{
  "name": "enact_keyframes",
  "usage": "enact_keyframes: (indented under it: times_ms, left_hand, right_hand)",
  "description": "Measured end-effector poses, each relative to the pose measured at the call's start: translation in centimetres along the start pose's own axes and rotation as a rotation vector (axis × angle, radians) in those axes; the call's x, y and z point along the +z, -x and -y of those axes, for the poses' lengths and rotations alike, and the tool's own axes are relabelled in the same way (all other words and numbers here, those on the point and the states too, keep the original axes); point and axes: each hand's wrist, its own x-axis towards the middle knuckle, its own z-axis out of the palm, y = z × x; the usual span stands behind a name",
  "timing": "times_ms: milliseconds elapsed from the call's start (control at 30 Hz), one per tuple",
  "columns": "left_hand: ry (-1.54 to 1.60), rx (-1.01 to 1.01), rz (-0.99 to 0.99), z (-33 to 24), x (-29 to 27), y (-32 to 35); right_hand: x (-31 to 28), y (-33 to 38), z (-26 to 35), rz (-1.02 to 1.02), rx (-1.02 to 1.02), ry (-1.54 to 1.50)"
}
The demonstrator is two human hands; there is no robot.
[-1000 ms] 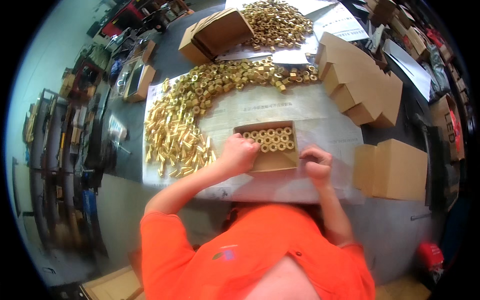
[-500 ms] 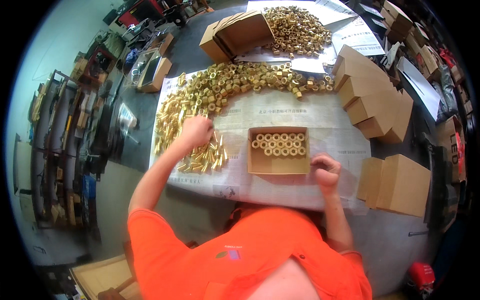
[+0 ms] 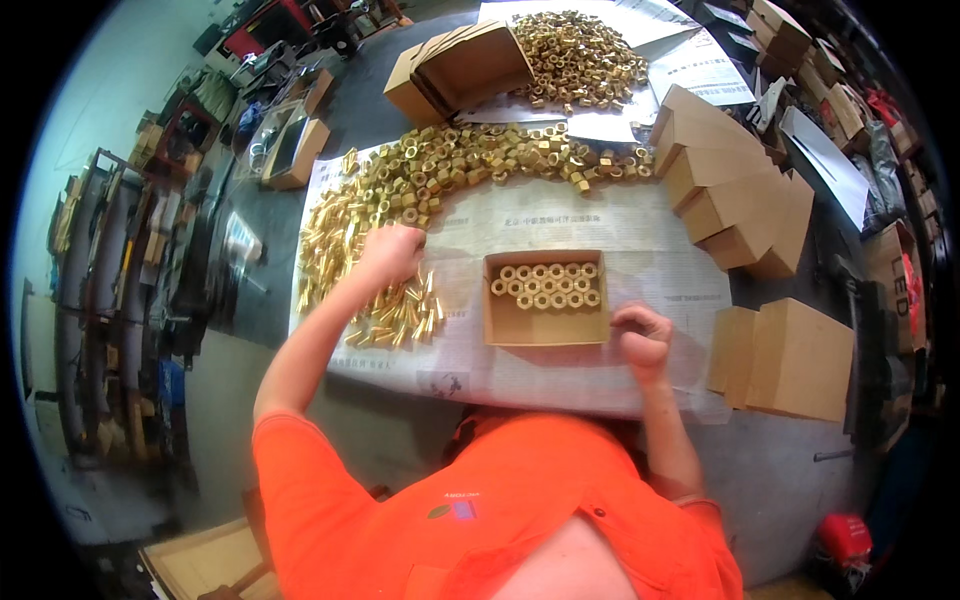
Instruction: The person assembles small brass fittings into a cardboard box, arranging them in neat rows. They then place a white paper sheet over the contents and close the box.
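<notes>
My left hand (image 3: 394,252) is closed at the inner edge of the loose brass parts. It sits between hexagonal brass nuts (image 3: 430,170) and slim brass tapered pieces (image 3: 400,310). Whatever is between its fingers is hidden. A small open cardboard box (image 3: 545,335) stands on the newspaper in front of me, with brass nuts (image 3: 545,285) lined up in rows inside, holes facing up. The nearer part of its floor is bare. Just off the box's right wall is my right hand (image 3: 643,335), its fingers curled; I cannot see anything in them.
Newspaper (image 3: 660,230) covers the table. An empty-looking cardboard box (image 3: 460,70) lies tipped at the back, next to another heap of brass nuts (image 3: 580,60). Folded cartons (image 3: 740,190) fan out on the right, with more cartons (image 3: 790,360) nearer me. Shelving (image 3: 110,300) stands at left.
The whole view has shifted slightly left. My left hand has moved a little toward the brass nuts and stays closed. The right hand remains beside the box.
</notes>
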Motion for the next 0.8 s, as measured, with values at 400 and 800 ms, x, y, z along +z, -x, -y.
enact_keyframes:
  times_ms: [400, 800]
  left_hand:
    - [1.019, 0.002, -0.259, 3.3, -1.6, 1.9]
    - [1.685, -0.206, -0.323, 2.3, 1.9, 9.6]
  right_hand:
    - [0.4, 0.0, 1.1, -0.058, -0.219, 0.31]
    - [7.9, -1.8, 9.4, 0.63, -0.643, 0.818]
